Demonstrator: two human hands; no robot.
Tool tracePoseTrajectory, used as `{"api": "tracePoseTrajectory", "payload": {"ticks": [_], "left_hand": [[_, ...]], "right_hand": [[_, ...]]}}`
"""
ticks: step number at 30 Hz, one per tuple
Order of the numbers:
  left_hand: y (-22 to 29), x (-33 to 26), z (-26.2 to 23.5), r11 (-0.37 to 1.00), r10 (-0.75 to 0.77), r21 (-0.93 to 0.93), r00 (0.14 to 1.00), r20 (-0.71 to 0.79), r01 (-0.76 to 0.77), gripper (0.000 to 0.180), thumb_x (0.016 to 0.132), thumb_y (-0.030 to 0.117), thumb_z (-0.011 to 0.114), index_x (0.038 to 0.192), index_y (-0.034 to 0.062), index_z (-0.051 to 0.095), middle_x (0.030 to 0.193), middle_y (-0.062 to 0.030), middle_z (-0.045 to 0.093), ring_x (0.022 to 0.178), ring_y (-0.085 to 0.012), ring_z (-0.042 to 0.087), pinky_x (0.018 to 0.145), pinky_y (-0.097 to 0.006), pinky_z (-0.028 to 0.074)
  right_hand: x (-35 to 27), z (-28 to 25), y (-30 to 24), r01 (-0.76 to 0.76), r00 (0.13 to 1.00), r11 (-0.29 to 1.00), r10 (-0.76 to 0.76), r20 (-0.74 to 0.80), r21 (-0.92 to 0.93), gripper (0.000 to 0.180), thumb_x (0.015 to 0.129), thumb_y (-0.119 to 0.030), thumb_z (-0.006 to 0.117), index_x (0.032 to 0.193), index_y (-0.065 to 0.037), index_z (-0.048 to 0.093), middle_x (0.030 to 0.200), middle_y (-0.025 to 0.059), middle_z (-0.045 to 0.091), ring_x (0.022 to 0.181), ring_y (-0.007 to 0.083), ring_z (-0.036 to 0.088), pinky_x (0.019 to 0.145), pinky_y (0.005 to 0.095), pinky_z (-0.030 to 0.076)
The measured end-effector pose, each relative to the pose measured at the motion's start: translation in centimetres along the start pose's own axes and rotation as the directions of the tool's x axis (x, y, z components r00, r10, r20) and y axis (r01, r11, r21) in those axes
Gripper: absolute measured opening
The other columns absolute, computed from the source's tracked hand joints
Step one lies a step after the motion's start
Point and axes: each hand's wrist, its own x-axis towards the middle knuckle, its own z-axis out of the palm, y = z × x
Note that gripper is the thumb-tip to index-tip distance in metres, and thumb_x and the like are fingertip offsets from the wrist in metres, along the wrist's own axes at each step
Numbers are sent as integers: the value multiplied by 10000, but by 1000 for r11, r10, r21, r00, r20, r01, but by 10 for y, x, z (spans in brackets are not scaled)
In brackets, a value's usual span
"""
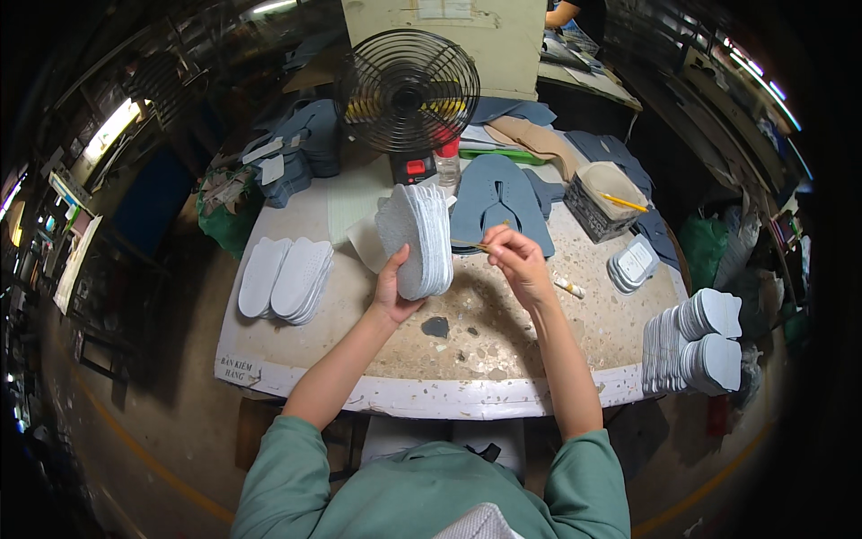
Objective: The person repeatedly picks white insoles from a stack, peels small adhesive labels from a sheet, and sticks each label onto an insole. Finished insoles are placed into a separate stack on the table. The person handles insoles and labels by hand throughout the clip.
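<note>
My left hand is wrapped round the lower part of a thick stack of pale grey, sole-shaped insoles, held upright above the table. To the right of the stack, my right hand is closed in a pinch on a thin tan rubber band, which runs toward the stack's edge. How far the band goes round the insoles cannot be seen. Behind that hand lie blue-grey shoe upper pieces. Small dark scraps and a short white-and-tan tube are on the worn tabletop.
Insole piles stand at the table's left, right and front right corner. A black fan stands at the back beside a clear bottle. A box with a yellow pencil sits back right.
</note>
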Motion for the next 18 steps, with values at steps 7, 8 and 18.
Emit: {"api": "tracePoseTrajectory", "payload": {"ticks": [7, 8, 18], "left_hand": [[-1, 1, 1, 999, -7, 38, 992, -124, 12, 698, 822, 439, 691, 1359, 69, 440, 1234, -109, 585, 1146, -246, 582, 975, -420, 485], [0, 1, 1, 999, -14, 36, 994, -110, 18, 698, 820, 436, 694, 1358, 71, 441, 1233, -109, 586, 1147, -247, 581, 979, -421, 482], [-8, -2, 3, 1000, -5, 11, 1000, -8, 5, 683, 829, 443, 679, 1353, 66, 455, 1232, -135, 595, 1130, -277, 590, 981, -429, 474]], "right_hand": [[-2, -7, -16, -56, 990, 872, -15, 140, 487, 165, 899, -233, 621, 899, -90, 539, 981, 47, 554, 924, 119, 541, 597, 178, 413], [-2, -6, -16, -93, 991, 850, 31, 128, 519, 159, 907, -224, 608, 939, -81, 545, 933, 42, 562, 864, 109, 540, 566, 175, 402], [1, 3, -8, -449, 887, 890, 455, -80, 83, 259, 933, -95, 593, 1162, -80, 471, 550, 37, 576, 341, 65, 391, 326, 204, 257]]}}
